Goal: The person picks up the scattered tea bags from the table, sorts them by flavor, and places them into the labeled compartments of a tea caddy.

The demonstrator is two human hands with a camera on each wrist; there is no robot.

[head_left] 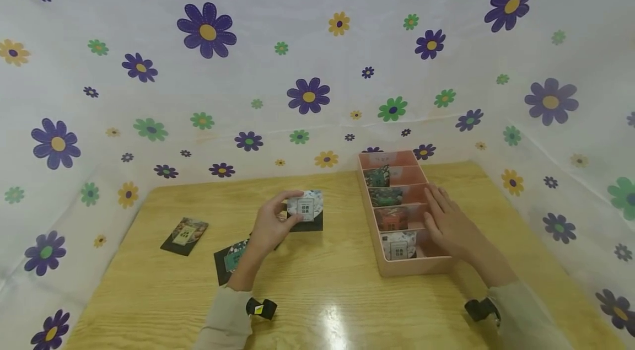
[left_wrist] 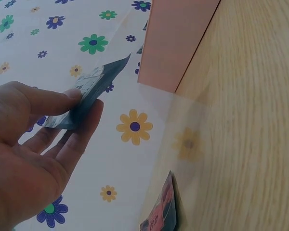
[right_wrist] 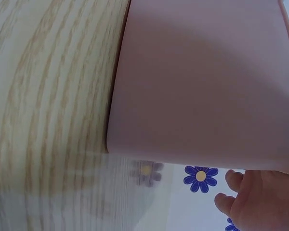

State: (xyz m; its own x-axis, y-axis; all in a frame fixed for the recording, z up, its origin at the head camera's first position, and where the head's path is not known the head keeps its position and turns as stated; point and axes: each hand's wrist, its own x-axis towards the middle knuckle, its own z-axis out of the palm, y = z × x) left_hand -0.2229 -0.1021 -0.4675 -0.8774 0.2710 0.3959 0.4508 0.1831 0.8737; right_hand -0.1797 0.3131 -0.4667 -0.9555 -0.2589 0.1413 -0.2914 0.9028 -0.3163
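My left hand [head_left: 270, 224] pinches a flat white-and-black tea sachet [head_left: 305, 209] between thumb and fingers, above the table and left of a pink divided box [head_left: 416, 268]. The left wrist view shows this sachet [left_wrist: 94, 89] tilted, apart from the box. On the box's right rim rests my right hand [head_left: 453, 224], its fingers extended. Inside the box, separate compartments hold a white sachet [head_left: 399, 245] nearest me, then a red one [head_left: 393, 219], a green one [head_left: 387, 197] and another dark green one [head_left: 377, 176]. In the right wrist view the box wall [right_wrist: 202, 86] partly hides that hand [right_wrist: 262, 202].
A brown-and-black sachet [head_left: 184, 236] lies at the left of the wooden table [head_left: 317, 289]. Closer to my left arm, a teal-and-black sachet [head_left: 232, 259] is partly covered by it. A flowered white curtain [head_left: 268, 74] hangs behind the table and along its sides.
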